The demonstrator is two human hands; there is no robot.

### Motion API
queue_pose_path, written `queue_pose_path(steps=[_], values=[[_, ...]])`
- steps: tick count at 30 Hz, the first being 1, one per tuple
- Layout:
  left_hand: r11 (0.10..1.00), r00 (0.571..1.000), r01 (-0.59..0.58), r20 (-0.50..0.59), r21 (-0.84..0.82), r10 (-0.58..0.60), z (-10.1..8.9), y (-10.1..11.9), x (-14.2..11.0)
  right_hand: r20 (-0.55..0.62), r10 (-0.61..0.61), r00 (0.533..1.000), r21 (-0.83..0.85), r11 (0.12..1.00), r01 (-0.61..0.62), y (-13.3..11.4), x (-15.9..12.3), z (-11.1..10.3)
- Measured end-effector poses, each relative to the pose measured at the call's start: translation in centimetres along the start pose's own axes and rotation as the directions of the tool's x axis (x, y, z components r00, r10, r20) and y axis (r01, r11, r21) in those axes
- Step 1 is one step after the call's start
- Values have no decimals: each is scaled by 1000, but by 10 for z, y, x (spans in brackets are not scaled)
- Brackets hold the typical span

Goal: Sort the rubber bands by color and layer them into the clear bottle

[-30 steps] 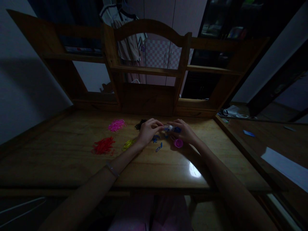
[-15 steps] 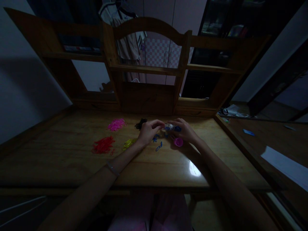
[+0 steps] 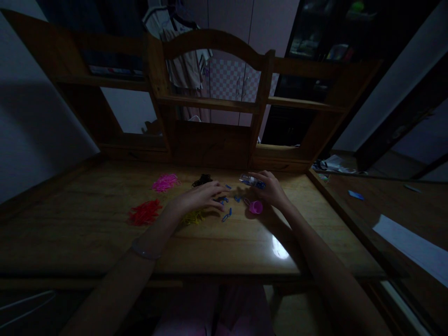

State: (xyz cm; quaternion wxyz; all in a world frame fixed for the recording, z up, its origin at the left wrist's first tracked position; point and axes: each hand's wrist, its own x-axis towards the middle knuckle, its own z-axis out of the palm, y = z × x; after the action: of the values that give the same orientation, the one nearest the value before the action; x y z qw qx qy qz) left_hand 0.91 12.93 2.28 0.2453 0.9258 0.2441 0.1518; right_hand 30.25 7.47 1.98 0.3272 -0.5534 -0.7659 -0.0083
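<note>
My right hand is wrapped round a small clear bottle, tilted on its side with its mouth to the left and blue pieces inside. My left hand hovers low over the desk, fingers spread and nothing seen in them. Close to its fingertips lie several loose blue band-like pieces. A pink cup-shaped lid with a loop rests just below my right hand. Partly under my left hand is a heap of yellow bands; black bands are behind it.
Farther left on the wooden desk are a red heap of bands and a pink heap. A wooden shelf unit rises along the back edge. To the right, a lower surface holds a white paper sheet.
My left hand has left the bottle's mouth and moved left and down towards the loose blue pieces, its fingers opening. My right hand keeps hold of the bottle. The view has shifted slightly.
</note>
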Motion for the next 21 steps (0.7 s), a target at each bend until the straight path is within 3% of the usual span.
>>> queue_pose_path(steps=[4,12,16,21], values=[[999,998,-17,57,-39,20,2,3,-3,-2,-3,1000,-27,1000,3,3,0,4],[996,1000,-18,16,-86,19,12,2,8,30,-22,999,-35,999,23,3,-1,5],[989,998,10,58,-149,-1,11,7,9,45,-23,999,-27,999,25,2,-1,4],[998,998,-18,57,-66,21,11,12,10,59,0,998,-30,1000,2,-1,-1,5]])
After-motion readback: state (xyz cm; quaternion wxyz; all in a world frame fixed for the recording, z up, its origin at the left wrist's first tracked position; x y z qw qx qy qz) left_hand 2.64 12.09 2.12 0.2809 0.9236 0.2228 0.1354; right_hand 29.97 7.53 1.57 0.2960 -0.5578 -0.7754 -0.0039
